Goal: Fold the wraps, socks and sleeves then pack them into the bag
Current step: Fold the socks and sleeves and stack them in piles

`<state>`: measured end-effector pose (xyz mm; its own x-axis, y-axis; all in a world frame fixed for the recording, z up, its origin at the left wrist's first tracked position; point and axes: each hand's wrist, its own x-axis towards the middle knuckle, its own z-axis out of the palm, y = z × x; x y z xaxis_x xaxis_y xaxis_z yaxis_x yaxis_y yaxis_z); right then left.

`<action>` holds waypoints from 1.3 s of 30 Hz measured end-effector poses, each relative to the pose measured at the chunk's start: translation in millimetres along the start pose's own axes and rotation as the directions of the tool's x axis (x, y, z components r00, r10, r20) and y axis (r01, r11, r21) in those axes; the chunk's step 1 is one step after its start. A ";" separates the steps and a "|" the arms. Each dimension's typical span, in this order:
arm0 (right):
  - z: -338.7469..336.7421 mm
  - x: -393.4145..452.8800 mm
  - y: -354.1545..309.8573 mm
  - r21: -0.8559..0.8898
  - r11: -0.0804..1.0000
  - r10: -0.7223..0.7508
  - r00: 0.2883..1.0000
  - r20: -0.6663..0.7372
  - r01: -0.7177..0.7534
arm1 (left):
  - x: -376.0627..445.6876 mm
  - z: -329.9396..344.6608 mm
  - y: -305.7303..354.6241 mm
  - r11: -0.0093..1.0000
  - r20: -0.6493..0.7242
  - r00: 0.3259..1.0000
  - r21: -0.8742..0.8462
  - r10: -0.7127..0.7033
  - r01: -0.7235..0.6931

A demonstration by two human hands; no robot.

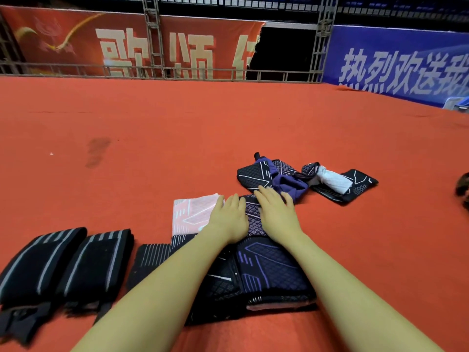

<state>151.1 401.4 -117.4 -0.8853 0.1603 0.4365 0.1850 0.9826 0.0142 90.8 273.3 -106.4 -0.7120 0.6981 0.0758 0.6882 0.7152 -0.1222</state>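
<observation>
Pressing flat on a dark patterned sleeve point(252, 219), both hands lie side by side with fingers straight: the left hand point(228, 215) at the sleeve's left edge, its fingertips reaching onto a pink sleeve point(194, 212), the right hand point(275, 213) on the sleeve's right part. Neither hand grips anything.

Head view, surface: the work is done on a red carpet point(177, 138), worn, with a dark smudge point(97, 151) well left of the hands. Nearest the camera, between the forearms, sits a stack point(266, 278) of folded dark sleeves with purple and white lines. Left of it lie a striped black piece point(149, 260) and two folded black wraps point(63, 260) with grey stripes, side by side. Beyond the right hand is a loose pile point(276, 177) of dark and purple items, with a white sock point(333, 181) lying on a black patterned piece point(355, 186) to its right. No bag can be identified.

Room: a metal railing point(127, 71) borders the carpet's far edge. Behind it hang a red banner point(127, 44) with pale characters, torn at its right edge, and a blue banner point(396, 62) with white characters. A truss column point(321, 39) stands between them.
</observation>
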 end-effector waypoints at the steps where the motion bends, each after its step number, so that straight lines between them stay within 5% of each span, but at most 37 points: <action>1: 3.3 0.5 2.7 0.007 1.000 0.012 0.994 0.105 -0.013 | 1.0 1.6 -0.2 1.000 0.033 0.999 0.015 -0.003 0.002; 4: 1.0 6.6 8.0 0.016 0.998 0.047 0.930 0.365 -0.057 | 4.8 0.2 -2.1 0.999 0.095 0.995 0.038 -0.003 0.000; 7: -0.4 9.0 5.3 0.041 0.996 0.053 0.908 0.415 -0.077 | 4.4 -1.7 -1.9 1.000 0.108 0.994 0.030 0.002 -0.005; 11: -8.6 18.5 8.9 0.095 0.984 0.088 0.882 0.462 -0.149 | 8.4 -15.0 -2.2 0.999 -0.054 0.998 -0.049 -0.020 0.018; 18: -24.8 51.8 22.8 0.247 0.912 0.287 0.940 0.186 -0.327 | 42.6 -42.1 5.4 0.973 -0.211 0.973 -0.225 -0.091 0.042; 25: -5.0 76.2 69.9 0.227 0.909 0.306 0.931 0.201 -0.348 | 92.4 -41.6 24.0 0.946 -0.247 0.967 -0.322 -0.062 -0.021; 33: 26.9 79.0 106.6 -0.026 0.962 0.271 0.931 0.246 -0.273 | 145.3 -17.6 51.2 0.922 -0.041 0.999 -0.386 0.010 -0.025; 39: 25.8 81.2 110.9 0.019 0.972 0.233 0.972 -0.029 -0.232 | 148.6 -12.1 60.9 0.843 -0.018 0.998 -0.536 -0.067 0.047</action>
<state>88.7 525.8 -103.6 -0.8052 0.3821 0.4535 0.3778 0.9200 -0.1043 28.5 421.1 -90.7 -0.7542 0.6488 0.1012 0.6210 0.6546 0.4310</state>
